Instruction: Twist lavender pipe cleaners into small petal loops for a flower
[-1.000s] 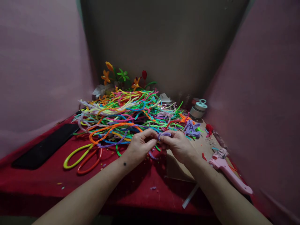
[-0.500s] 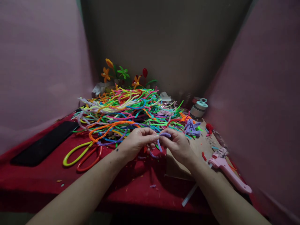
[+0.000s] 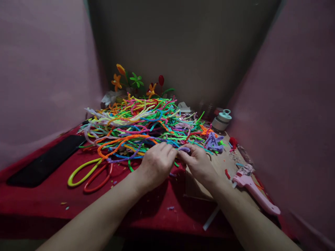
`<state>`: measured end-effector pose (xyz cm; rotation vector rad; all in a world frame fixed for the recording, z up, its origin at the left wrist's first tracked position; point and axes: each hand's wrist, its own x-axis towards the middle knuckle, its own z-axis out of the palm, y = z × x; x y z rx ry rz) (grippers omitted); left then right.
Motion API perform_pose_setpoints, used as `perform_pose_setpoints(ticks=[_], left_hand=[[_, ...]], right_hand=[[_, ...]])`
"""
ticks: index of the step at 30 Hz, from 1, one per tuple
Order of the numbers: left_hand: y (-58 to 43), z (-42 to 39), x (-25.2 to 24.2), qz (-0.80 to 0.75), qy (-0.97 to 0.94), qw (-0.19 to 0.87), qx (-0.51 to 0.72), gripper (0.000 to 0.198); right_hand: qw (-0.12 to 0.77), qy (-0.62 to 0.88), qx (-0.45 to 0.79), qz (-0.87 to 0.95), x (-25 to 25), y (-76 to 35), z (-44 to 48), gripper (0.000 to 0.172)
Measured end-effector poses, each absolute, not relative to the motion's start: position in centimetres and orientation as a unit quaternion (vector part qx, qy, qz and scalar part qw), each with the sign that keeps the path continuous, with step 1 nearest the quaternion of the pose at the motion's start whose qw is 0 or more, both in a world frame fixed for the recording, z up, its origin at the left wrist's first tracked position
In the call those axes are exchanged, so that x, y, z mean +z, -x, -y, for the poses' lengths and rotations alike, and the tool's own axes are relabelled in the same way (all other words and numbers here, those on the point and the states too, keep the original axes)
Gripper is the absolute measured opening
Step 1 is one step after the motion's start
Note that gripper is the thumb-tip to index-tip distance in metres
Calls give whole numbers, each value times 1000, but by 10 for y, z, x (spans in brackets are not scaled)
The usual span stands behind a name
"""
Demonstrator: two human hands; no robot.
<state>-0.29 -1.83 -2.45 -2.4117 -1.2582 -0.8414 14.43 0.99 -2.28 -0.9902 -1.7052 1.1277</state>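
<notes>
A short purple pipe cleaner [image 3: 184, 149] is pinched between the thumb and fingers of my right hand [image 3: 196, 160]. Close against it on the left, my left hand [image 3: 158, 164] is closed with its back turned up, so what its fingertips grip is hidden. Both hands are above the front edge of a large pile of coloured pipe cleaners [image 3: 146, 122]. To the right of my right hand lies a folded purple pipe-cleaner piece [image 3: 214, 142].
Scissors with yellow and red handles [image 3: 85, 172] and a black flat object [image 3: 47, 160] lie left. A pink glue gun [image 3: 258, 195], a cardboard sheet [image 3: 222, 167] and a lidded jar [image 3: 222, 120] are right. Pipe-cleaner flowers [image 3: 136, 80] stand behind the pile.
My left hand has rolled over, its back now upward and its fingertips hidden. The hanging end of the purple pipe cleaner no longer shows. My right hand has barely moved.
</notes>
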Motion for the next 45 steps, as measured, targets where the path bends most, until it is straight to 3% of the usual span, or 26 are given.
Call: perform_pose_setpoints(ticks=[2, 4, 6, 8, 12, 15, 19, 22, 25, 27, 31, 33, 36, 41, 45], left_hand=[[2, 20, -25, 416, 837, 217, -281, 22], [4, 20, -24, 426, 823, 177, -332, 16], [9, 16, -21, 454, 787, 29, -418, 15], [16, 12, -17, 473, 712, -184, -486, 23], [25, 6, -11, 442, 521, -545, -487, 16], [23, 8, -11, 372, 467, -698, -396, 26], [21, 12, -13, 305, 455, -783, -295, 37], [23, 14, -10, 295, 468, -787, -272, 31], [22, 15, -7, 366, 547, -702, -274, 25], [18, 17, -8, 445, 674, -521, -279, 25], [5, 21, -23, 497, 834, 2, -238, 27], [1, 22, -31, 490, 841, 110, -201, 27], [0, 21, -35, 507, 829, 83, -222, 23], [1, 17, -28, 535, 772, -119, -323, 24], [-4, 18, -24, 523, 745, -209, -357, 26]], right_hand=[[425, 361, 565, 609, -23, -144, -12, 14], [421, 326, 634, 561, -21, -144, -14, 17], [422, 309, 663, 535, -19, -147, -15, 16], [430, 296, 675, 521, -17, -151, -17, 16], [436, 273, 677, 527, -15, -156, -17, 12], [415, 262, 663, 566, -16, -157, -15, 13], [389, 257, 631, 620, -16, -159, -11, 15], [374, 268, 604, 650, -13, -159, -8, 16], [371, 301, 558, 679, -10, -157, -6, 14], [387, 343, 520, 680, -12, -153, -7, 11], [422, 400, 537, 611, -20, -147, -13, 12], [421, 388, 590, 569, -24, -147, -16, 14], [431, 364, 613, 553, -25, -147, -17, 13], [439, 318, 624, 563, -25, -146, -14, 21], [464, 327, 639, 519, -28, -143, -14, 23]])
